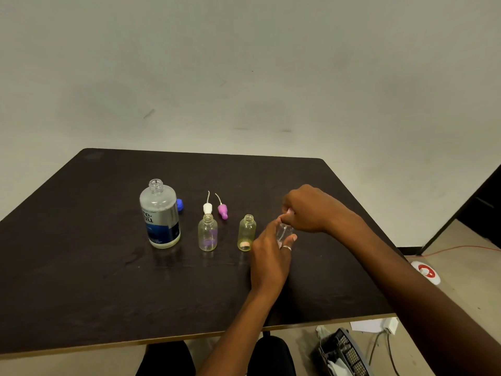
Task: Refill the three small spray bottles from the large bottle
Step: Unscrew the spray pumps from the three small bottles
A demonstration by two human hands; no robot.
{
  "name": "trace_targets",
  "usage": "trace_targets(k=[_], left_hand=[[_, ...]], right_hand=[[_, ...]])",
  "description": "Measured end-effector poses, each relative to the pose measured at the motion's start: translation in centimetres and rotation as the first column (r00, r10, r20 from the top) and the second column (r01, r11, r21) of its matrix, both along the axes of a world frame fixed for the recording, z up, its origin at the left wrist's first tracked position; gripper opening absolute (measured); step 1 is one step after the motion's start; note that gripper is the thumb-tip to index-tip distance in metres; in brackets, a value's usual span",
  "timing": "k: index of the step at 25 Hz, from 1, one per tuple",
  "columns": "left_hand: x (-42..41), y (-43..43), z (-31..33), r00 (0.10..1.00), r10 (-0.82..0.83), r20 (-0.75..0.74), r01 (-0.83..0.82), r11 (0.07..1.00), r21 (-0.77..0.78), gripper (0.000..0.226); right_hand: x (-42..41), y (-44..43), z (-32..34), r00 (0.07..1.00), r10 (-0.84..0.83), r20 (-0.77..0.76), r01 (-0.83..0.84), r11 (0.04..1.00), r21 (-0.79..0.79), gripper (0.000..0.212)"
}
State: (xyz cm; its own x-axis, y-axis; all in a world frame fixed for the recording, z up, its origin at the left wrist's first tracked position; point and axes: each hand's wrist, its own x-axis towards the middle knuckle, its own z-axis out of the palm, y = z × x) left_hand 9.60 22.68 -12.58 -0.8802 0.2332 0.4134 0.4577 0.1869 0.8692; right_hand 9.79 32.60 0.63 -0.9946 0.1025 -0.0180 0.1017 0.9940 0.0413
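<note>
Bottle three (284,231) rightmost in row on table (81,267), clear, likely light and slick. Our left hand (271,253) wraps its body; right hand (309,210) pinches cap (290,211). We judge firm mid-body hold best. Large bottle (160,213) stands open, well left.

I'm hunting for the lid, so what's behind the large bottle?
A blue cap peeks out from behind the large bottle, at its right side. The bottle covers the rest of the cap and whatever else lies directly behind it.
</note>
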Motion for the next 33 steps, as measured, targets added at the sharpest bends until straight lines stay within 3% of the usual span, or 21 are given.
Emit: trace_targets(k=[2,4,11,15,19,24,29,33], left_hand=[[0.0,0.0,-0.1,1.0,0.007,-0.009,-0.007,1.0,-0.015,0.034],[-0.1,0.1,-0.1,1.0,0.012,-0.012,-0.012,1.0,-0.028,0.033],[0.1,0.0,0.1,1.0,0.004,0.022,-0.003,1.0,-0.017,0.032],[-0.2,0.1,-0.2,1.0,-0.001,0.008,0.002,1.0,-0.007,0.04],[-0.1,0.0,-0.1,1.0,0.006,0.006,-0.006,1.0,-0.019,0.037],[0.0,-0.1,0.0,1.0,-0.004,0.014,0.004,1.0,-0.021,0.03],[0.0,-0.1,-0.2,1.0,-0.018,0.003,0.018,1.0,0.012,0.036],[-0.1,0.0,-0.3,1.0,-0.014,0.016,0.014,1.0,0.007,0.032]], right_hand=[[0.1,0.0,0.8,0.995,0.07,0.071,-0.065,0.995,-0.07,0.009],[0.2,0.0,1.2,0.987,0.118,0.108,-0.105,0.988,-0.111,0.021],[-0.2,0.0,-0.2,0.997,-0.054,-0.049,0.057,0.996,0.061,0.041],[-0.1,-0.2,0.3,0.998,0.051,0.04,-0.05,0.999,-0.016,0.009],[0.3,0.1,0.9,0.993,0.111,0.042,-0.107,0.99,-0.089,0.021],[-0.2,-0.1,-0.3,0.998,-0.049,-0.047,0.052,0.996,0.076,0.043],[-0.2,-0.2,0.4,0.993,0.064,0.103,-0.06,0.997,-0.049,0.004],[0.1,0.0,0.6,0.989,0.098,0.115,-0.085,0.99,-0.109,0.03]])
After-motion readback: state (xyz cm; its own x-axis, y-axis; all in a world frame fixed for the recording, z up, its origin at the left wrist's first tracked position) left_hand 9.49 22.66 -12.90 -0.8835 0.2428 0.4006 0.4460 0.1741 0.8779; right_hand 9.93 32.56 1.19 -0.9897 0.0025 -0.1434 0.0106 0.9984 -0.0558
